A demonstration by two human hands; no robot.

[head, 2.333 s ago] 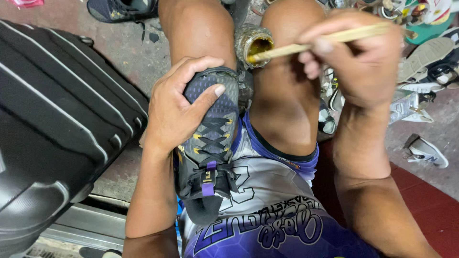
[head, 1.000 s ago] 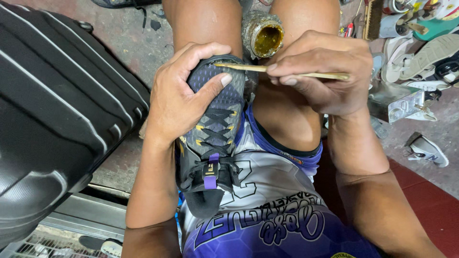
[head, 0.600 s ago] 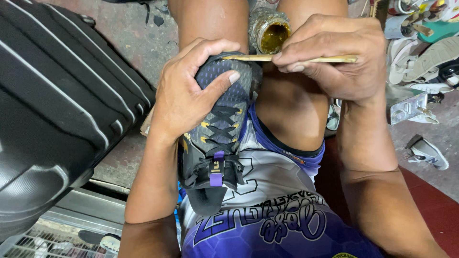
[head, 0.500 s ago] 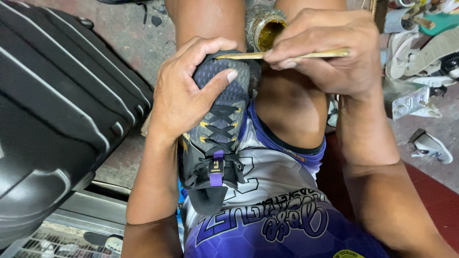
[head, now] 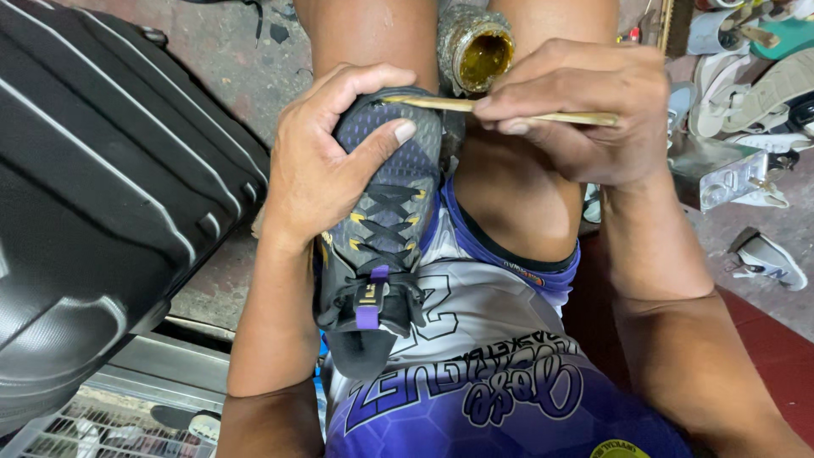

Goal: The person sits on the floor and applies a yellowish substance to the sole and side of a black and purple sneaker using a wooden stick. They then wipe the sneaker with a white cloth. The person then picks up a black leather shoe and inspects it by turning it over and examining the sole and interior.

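Two hands on one shoe here, so going from the left: a big black suitcase [head: 102,195] fills the 9 o'clock side and isn't part of the job. Next, the left hand [head: 326,165] wraps around the toe of a grey sneaker [head: 381,220] with yellow lace loops, thumb pressed on top, fingers curled under; the sneaker rests on the lap dead centre, toe pointing to 12. At 12 o'clock a crusty open jar [head: 476,53] of amber glue sits between the knees. The right hand [head: 585,114], at about 1 o'clock, pinches a thin wooden stick [head: 441,103], its tip laid on the toe edge. My take: keep that toe grip firm, draw the stick thinly along the seam, and don't let glue drip onto the mesh. Loose shoes [head: 763,76] are piled at 2 o'clock.
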